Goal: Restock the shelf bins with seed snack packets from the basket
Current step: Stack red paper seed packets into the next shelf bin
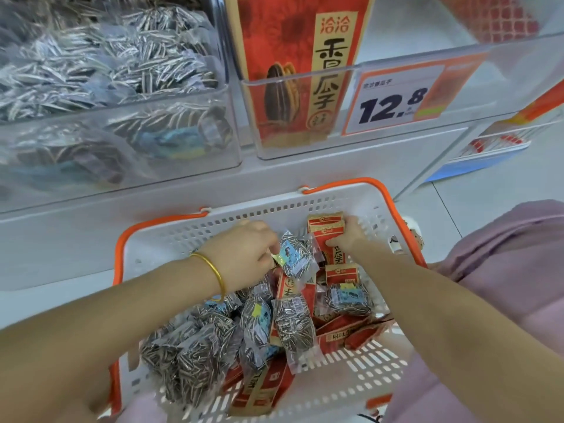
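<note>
- The white basket (171,239) with orange handles sits on the floor below the shelf, about half full of mixed seed packets.
- The left hand (247,254), with a gold bangle (213,266) on the wrist, has its grip pinched on the corner of a clear packet of striped sunflower seeds (297,254) atop the pile, near the basket's middle.
- The right hand (351,235) has its grip curled round the edge of a red seed packet (326,227) against the basket's far wall. That packet's long axis points away from the person, toward the shelf.
- The clear bin of striped-seed packets (189,166) lies up and left of the left hand. The red-packet bin (341,141), beside the price tag (393,99), stands almost straight beyond the right hand.
- Each hand looks nearer its matching bin, so I'd judge both lifts can go up and forward without the arms crossing.
</note>
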{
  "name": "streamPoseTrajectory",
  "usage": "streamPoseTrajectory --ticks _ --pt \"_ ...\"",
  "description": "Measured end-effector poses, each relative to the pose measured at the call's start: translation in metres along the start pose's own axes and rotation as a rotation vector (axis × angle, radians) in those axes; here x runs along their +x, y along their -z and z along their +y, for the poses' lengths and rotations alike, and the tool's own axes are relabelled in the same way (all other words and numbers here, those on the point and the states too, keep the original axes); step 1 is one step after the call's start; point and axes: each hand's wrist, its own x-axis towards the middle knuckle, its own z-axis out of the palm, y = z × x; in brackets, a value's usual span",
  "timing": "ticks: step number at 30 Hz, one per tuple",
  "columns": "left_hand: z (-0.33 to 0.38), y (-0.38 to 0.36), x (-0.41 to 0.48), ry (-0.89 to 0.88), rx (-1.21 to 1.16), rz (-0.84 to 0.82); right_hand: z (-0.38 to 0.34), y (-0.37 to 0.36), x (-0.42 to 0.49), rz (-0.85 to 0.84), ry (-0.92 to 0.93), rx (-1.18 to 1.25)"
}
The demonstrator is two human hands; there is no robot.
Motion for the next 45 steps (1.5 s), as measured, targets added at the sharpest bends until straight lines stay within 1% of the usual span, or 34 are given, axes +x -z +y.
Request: streamPoseTrajectory --ticks 4,8,13,16,19,20,22,24,26,28,30,32,34,36,38,40,42,45 --pt "0.003 0.002 -0.002 0.032 -0.027 0.014 -0.002 0.005 -0.006 -0.042 0.082 -0.142" --pt "0.003 -0.001 -0.006 0.055 -0.032 0.016 -0.004 0.013 -0.008 0.033 0.161 -0.347" --pt "0.011 -0.001 -0.008 0.07 -0.022 0.003 -0.021 0.035 -0.027 0.123 0.294 -0.52" --pt "0.022 0.001 -0.006 0.09 -0.058 0.018 -0.037 0.059 -0.046 0.11 0.365 -0.579" --pt "0.031 0.003 -0.003 0.116 -0.15 0.055 -0.061 0.084 -0.078 0.066 0.446 -0.662" --pt "0.035 0.003 -0.003 0.125 -0.191 0.062 -0.069 0.092 -0.091 0.034 0.473 -0.647" --pt "0.039 0.004 -0.005 0.138 -0.321 0.061 -0.08 0.106 -0.12 -0.092 0.478 -0.454" --pt "0.041 0.007 -0.007 0.147 -0.551 0.02 -0.085 0.119 -0.145 -0.255 0.448 -0.213" --pt "0.044 0.01 -0.011 0.133 -0.826 -0.031 -0.087 0.125 -0.161 -0.38 0.43 -0.06" --pt "0.043 0.01 -0.014 0.103 -1.079 -0.082 -0.089 0.124 -0.17 -0.456 0.402 0.077" --pt "0.045 0.011 -0.017 0.07 -1.246 -0.114 -0.089 0.12 -0.174 -0.469 0.36 0.213" --pt "0.044 0.011 -0.019 0.097 -1.32 -0.09 -0.089 0.116 -0.179 -0.438 0.3 0.308" --pt "0.044 0.012 -0.021 0.116 -1.33 -0.045 -0.084 0.111 -0.184 -0.449 0.232 0.33" --pt "0.045 0.012 -0.022 0.09 -1.317 -0.011 -0.077 0.102 -0.191 -0.558 0.194 0.299" --pt "0.044 0.01 -0.025 0.079 -1.323 0.037 -0.071 0.089 -0.197 -0.653 0.243 0.277" --pt "0.042 0.009 -0.025 0.101 -1.36 0.061 -0.068 0.081 -0.197 -0.628 0.296 0.294" --pt "0.044 0.009 -0.026 0.114 -1.416 0.051 -0.067 0.081 -0.194 -0.576 0.303 0.306" --pt "0.048 0.009 -0.028 0.141 -1.47 0.042 -0.065 0.09 -0.188 -0.565 0.303 0.285"
